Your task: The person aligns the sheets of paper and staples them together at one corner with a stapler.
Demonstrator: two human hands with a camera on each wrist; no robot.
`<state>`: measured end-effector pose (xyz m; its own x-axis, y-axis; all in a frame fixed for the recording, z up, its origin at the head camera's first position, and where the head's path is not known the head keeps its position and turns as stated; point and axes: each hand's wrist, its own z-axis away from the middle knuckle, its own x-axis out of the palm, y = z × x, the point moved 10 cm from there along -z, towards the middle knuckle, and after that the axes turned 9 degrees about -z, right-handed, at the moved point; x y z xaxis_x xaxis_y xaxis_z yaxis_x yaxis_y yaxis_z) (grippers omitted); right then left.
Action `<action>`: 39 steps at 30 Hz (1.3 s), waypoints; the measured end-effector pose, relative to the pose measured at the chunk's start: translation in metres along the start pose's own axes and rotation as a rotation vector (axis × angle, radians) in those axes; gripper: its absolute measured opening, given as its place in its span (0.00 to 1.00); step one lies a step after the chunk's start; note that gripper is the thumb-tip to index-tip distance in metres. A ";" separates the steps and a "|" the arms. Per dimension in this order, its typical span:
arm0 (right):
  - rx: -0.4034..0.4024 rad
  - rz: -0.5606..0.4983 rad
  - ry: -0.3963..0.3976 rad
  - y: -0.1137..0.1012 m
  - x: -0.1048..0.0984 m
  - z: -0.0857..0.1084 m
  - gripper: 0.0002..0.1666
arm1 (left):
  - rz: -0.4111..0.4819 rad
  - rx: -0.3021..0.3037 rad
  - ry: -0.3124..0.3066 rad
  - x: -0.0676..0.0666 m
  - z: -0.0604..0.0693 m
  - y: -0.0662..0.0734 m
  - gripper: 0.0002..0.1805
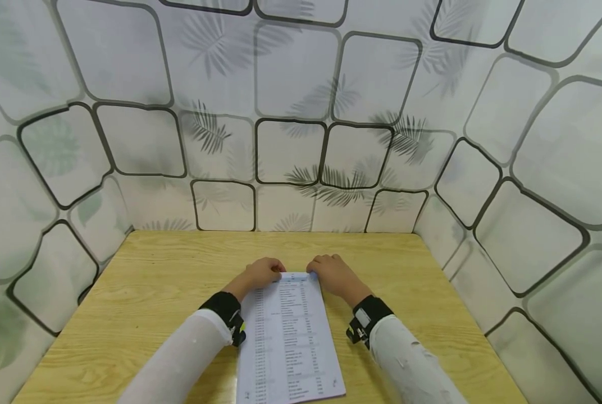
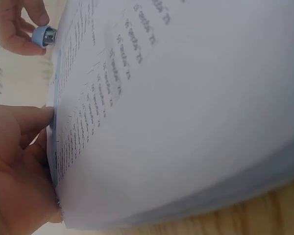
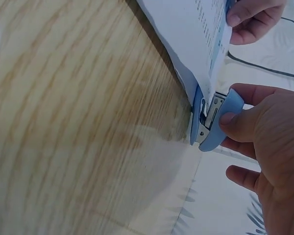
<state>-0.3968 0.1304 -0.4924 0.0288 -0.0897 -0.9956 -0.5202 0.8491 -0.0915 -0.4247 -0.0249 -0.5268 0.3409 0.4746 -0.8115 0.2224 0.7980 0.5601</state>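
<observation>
A stack of printed paper sheets (image 1: 291,342) lies lengthwise in front of me in the head view. My left hand (image 1: 261,274) pinches its far edge near the left corner, thumb on top in the left wrist view. At the far right corner my right hand (image 1: 335,276) grips a small light-blue stapler (image 3: 229,115). The right wrist view shows the stapler's jaws parted, with the sheets' corner between them and the thumb on its upper arm. The fingers largely hide the stapler in the head view.
A light wood-grain table (image 1: 179,275) carries the papers. Patterned white curtain walls (image 1: 291,151) with dark outlines and leaf prints enclose its back and sides. Black bands with small devices (image 1: 364,320) sit on both wrists, over white sleeves.
</observation>
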 end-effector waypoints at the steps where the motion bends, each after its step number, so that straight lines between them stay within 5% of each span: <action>1: -0.002 0.013 0.000 -0.001 -0.001 0.000 0.17 | 0.005 0.001 0.001 0.000 0.000 0.000 0.06; 24: 0.019 0.070 0.040 0.003 -0.001 0.000 0.16 | 0.122 0.023 -0.004 -0.001 0.002 -0.005 0.06; 32: 0.009 -0.038 -0.020 0.000 -0.003 -0.004 0.18 | 0.096 0.032 0.007 -0.003 0.001 -0.002 0.07; 39: 0.044 -0.214 0.121 0.010 -0.025 -0.019 0.22 | 0.030 0.029 0.018 -0.001 -0.003 -0.002 0.07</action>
<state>-0.4191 0.1318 -0.4677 0.0310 -0.3293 -0.9437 -0.4756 0.8256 -0.3037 -0.4283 -0.0258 -0.5274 0.3312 0.5054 -0.7968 0.2388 0.7720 0.5890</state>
